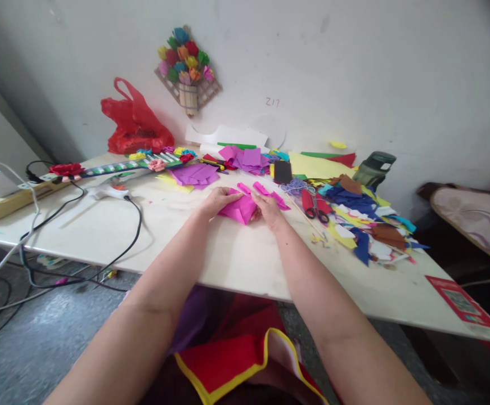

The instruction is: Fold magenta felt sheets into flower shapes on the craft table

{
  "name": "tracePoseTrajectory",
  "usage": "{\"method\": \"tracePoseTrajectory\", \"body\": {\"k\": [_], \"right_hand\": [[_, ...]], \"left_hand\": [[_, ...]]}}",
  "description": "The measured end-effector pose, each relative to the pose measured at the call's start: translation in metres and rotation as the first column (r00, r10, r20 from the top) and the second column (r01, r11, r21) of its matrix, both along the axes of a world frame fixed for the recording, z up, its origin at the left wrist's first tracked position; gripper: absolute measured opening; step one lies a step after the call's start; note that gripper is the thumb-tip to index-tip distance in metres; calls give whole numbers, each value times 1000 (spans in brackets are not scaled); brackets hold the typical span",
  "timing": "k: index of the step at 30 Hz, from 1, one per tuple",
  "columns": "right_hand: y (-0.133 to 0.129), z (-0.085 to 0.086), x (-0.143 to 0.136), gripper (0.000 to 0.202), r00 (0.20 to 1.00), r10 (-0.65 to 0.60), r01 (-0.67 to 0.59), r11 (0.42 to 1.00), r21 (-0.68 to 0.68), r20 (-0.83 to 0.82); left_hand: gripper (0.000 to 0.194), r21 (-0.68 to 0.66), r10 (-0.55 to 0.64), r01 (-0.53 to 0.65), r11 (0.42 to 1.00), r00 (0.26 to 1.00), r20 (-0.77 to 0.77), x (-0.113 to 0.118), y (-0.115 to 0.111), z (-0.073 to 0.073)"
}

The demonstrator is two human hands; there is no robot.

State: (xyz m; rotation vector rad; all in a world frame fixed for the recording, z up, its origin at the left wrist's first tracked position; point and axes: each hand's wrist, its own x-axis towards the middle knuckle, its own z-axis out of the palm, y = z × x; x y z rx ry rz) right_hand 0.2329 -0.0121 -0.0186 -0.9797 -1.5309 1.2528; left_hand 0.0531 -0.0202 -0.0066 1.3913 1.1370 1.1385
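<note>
A bright pink sheet of paper [239, 210] is held between my two hands above the white table [236, 264]. My left hand [219, 201] grips its left side, thumb on top. My right hand [268, 209] pinches its right side, with the fingers partly hidden under it. Small rolled or folded pink pieces [282, 201] lie just behind and beside my right hand. Red-handled scissors [315, 209] rest to the right of that hand, near a thin wooden stick [304, 214]. Purple paper squares [196, 174] lie behind my left hand.
Colourful paper scraps [367, 214] and a dark green bottle [374, 169] are on the right. A white glue gun [101, 194] with its black cable, a power strip [8, 202] and a red plastic bag [137, 126] are on the left. A phone-like black object [282, 172] lies behind.
</note>
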Motion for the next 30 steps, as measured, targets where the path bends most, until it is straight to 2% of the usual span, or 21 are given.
{"method": "tracePoseTrajectory", "body": {"k": [3,9,12,17,22,26,30], "right_hand": [[5,-4,0,49,1000,-16,16,999,42,3],[13,-11,0,46,994,-97,88,987,136,56],[11,-9,-1,46,994,-87,79,990,118,66],[3,-3,-2,38,999,-27,25,998,65,28],[7,-5,-2,42,996,-88,88,994,66,0],[15,-10,-1,45,994,-98,101,991,82,-39],[16,-11,0,48,991,-115,122,987,102,-74]], "left_hand": [[39,-30,3,-2,1000,1000,27,1,-1,1],[35,-112,-95,107,988,990,105,3,-5,5],[39,-109,-116,128,986,987,112,2,-4,4],[43,-84,-84,94,992,990,115,1,0,0],[40,-133,-68,100,986,973,222,1,3,-1],[42,-144,-130,184,972,938,322,-2,0,4],[53,-131,-233,284,950,922,310,-6,-6,10]]}}
